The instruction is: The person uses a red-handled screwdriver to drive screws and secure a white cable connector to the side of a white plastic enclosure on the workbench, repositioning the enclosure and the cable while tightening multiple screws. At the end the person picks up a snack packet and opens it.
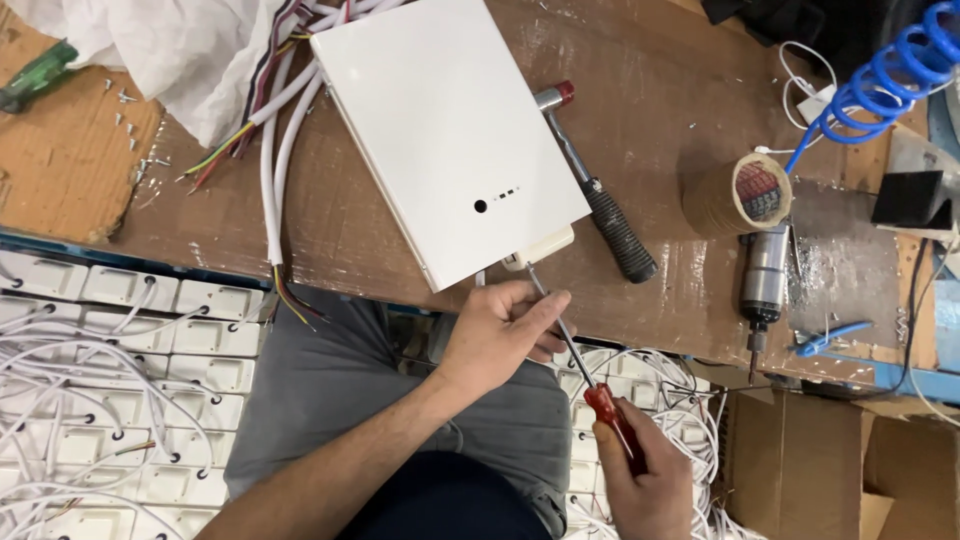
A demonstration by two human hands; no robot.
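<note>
A worn brown workbench (pixel 660 60) is seen; just beyond the grip a white box (pixel 450 130) is laid, flanked by a hammer (pixel 600 200), tape roll (pixel 738 195) and white cables (pixel 275 150).

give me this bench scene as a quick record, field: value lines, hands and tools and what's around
left hand: steadies the screwdriver shaft near the box's lower corner
right hand: grips the red screwdriver handle
screwdriver tip: at the small cream fitting on the box edge
white box: lies flat on the wooden bench, cables leaving its left side
hammer: lies right of the box, black grip
tape roll: right of the hammer
blue coiled hose: top right
green screwdriver: far left
</note>
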